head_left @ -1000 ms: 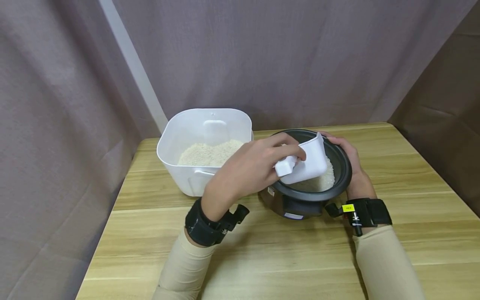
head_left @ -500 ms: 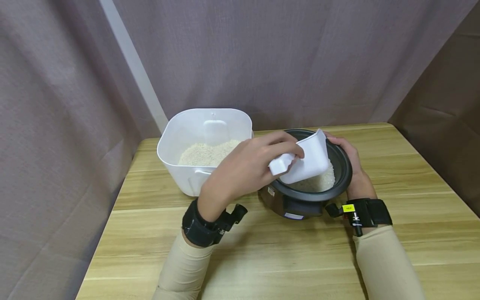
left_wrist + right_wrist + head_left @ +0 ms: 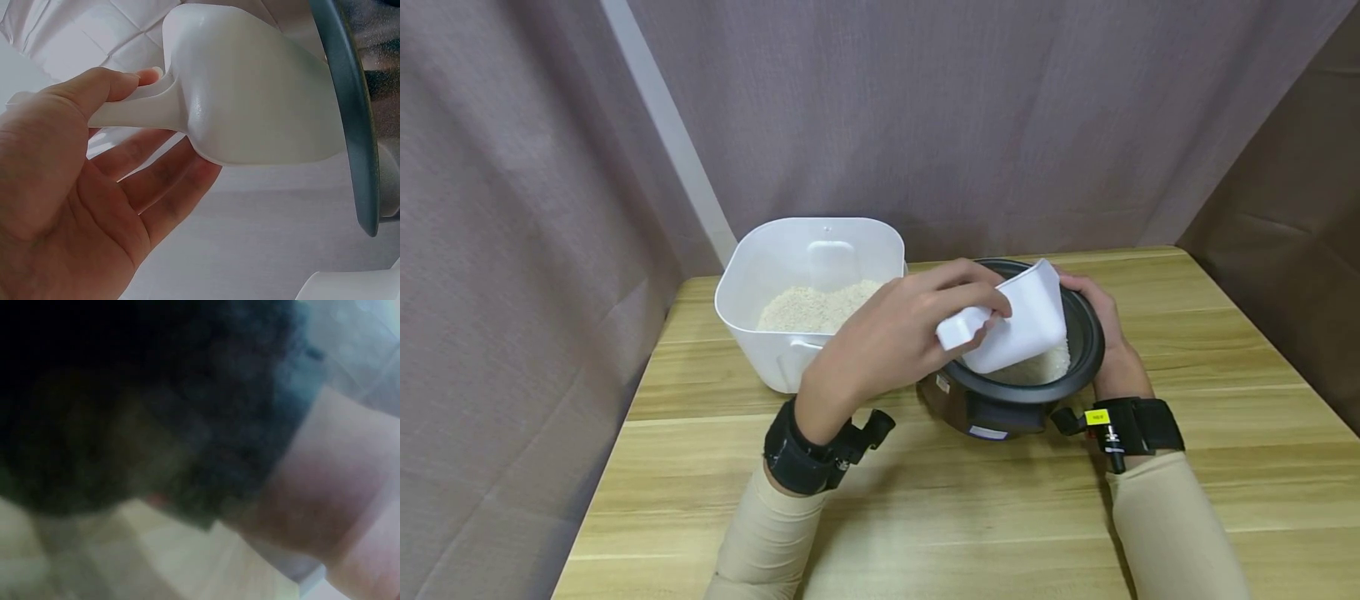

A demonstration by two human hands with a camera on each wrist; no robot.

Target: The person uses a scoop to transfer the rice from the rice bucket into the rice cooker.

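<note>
My left hand (image 3: 895,333) pinches the handle of a white plastic scoop (image 3: 1018,325), held tilted over the dark rice cooker pot (image 3: 1086,367). White rice (image 3: 1048,364) lies inside the pot under the scoop. In the left wrist view the thumb and fingers (image 3: 94,94) close on the scoop handle, with the scoop (image 3: 250,94) beside the pot rim (image 3: 350,119). My right hand (image 3: 1101,329) grips the pot's right side, fingers curled over its rim. The right wrist view is a dark blur of the pot wall (image 3: 125,406) against my hand.
A white square tub (image 3: 805,358) holding rice (image 3: 816,304) stands just left of the pot on the wooden table (image 3: 962,517). Grey curtains hang behind and to the left. The table's right edge borders a brown wall.
The left hand has drawn the scoop slightly up and tipped it a bit more upright over the pot. The right hand and the pot have stayed put.
</note>
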